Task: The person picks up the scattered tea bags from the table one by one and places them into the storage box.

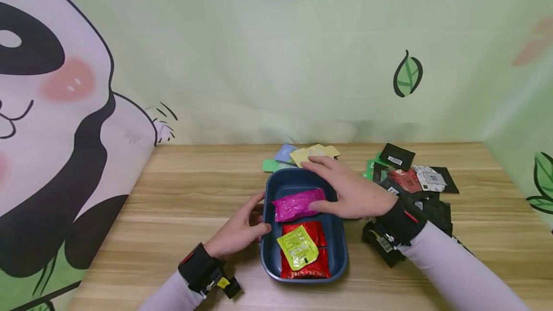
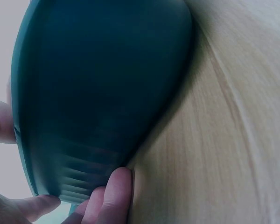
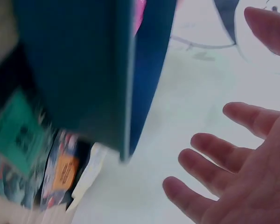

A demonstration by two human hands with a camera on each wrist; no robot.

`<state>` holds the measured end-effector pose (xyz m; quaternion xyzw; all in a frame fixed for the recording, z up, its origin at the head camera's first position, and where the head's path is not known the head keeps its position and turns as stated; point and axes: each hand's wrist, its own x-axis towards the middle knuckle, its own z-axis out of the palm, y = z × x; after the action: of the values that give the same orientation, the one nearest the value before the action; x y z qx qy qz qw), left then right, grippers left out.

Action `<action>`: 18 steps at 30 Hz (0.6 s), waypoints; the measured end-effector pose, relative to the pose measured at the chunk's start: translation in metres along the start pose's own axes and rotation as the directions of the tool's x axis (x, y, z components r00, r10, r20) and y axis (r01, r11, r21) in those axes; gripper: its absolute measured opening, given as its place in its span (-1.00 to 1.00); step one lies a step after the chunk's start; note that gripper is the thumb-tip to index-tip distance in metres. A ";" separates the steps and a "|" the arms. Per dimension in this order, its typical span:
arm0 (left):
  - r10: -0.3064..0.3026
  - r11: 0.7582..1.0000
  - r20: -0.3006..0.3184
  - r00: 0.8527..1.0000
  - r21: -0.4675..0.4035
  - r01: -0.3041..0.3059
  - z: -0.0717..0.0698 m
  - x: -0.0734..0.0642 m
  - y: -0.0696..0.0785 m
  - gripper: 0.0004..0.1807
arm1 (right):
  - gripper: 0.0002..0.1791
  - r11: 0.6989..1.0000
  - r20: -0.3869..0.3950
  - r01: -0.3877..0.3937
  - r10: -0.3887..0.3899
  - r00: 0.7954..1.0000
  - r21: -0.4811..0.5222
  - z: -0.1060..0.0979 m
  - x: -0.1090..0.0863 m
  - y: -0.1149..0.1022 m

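Observation:
A dark blue rectangular tray [image 1: 339,248] sits at the middle of the table. My left hand [image 1: 239,227] grips its left side, the thumb at the rim and the fingers [image 2: 114,191] against the outer wall. Over the tray's upper right part my right hand [image 1: 345,188] is held with its fingers spread; in the right wrist view the fingers [image 3: 210,147] hold nothing. Inside the tray a shiny pink packet [image 1: 294,205] lies at the far end, partly under the right thumb in the head view. Nearer are red packets [image 1: 311,272] with a yellow-green sachet [image 1: 298,247] on top.
Behind the tray lie yellow sachets [image 1: 313,152], a blue sachet [image 1: 285,153] and green ones. To the right, a loose pile of mostly black packets [image 1: 397,156] includes a red one [image 1: 406,180] and a white one [image 1: 431,179]. A printed cloth backdrop [image 1: 216,61] stands at the table's far edge.

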<state>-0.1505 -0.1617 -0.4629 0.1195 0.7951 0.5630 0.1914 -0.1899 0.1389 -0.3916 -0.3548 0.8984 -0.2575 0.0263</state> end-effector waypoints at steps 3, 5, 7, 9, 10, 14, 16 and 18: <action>0.003 1.000 -0.002 1.000 -0.002 -0.003 0.000 0.000 0.001 -0.15 | -0.03 1.000 -0.006 -0.026 0.026 1.000 -0.011 -0.003 0.011 0.015; 0.005 1.000 -0.004 1.000 -0.003 -0.005 0.000 0.000 0.001 -0.15 | -0.05 0.999 -0.005 -0.048 0.048 0.999 -0.003 -0.005 0.019 0.024; 0.007 1.000 -0.004 1.000 -0.002 -0.007 0.000 0.000 0.000 -0.14 | -0.07 0.998 -0.003 -0.063 0.063 0.998 -0.010 -0.006 0.026 0.033; 0.008 1.000 -0.001 1.000 -0.001 -0.008 0.000 0.001 -0.001 -0.14 | -0.10 0.997 -0.006 -0.075 0.075 0.997 -0.015 -0.007 0.032 0.041; 0.007 1.000 0.000 1.000 0.000 -0.007 0.000 0.001 -0.001 -0.14 | -0.12 0.996 -0.008 -0.083 0.083 0.997 -0.019 -0.008 0.035 0.044; 0.007 1.000 0.006 1.000 0.000 -0.007 0.000 0.001 -0.003 -0.13 | -0.17 0.995 -0.020 -0.092 0.091 0.996 -0.033 -0.007 0.046 0.061; 0.009 1.000 0.005 1.000 -0.002 -0.009 0.000 0.001 -0.003 -0.13 | -0.20 0.995 -0.024 -0.099 0.098 0.995 -0.033 -0.006 0.050 0.069; 0.009 1.000 0.003 1.000 -0.006 -0.009 0.000 0.000 -0.002 -0.13 | -0.24 0.995 -0.028 -0.098 0.097 0.995 -0.031 -0.004 0.054 0.076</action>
<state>-0.1509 -0.1626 -0.4649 0.1235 0.7925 0.5661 0.1904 -0.2790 0.1524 -0.4176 -0.3075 0.9190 -0.2459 0.0211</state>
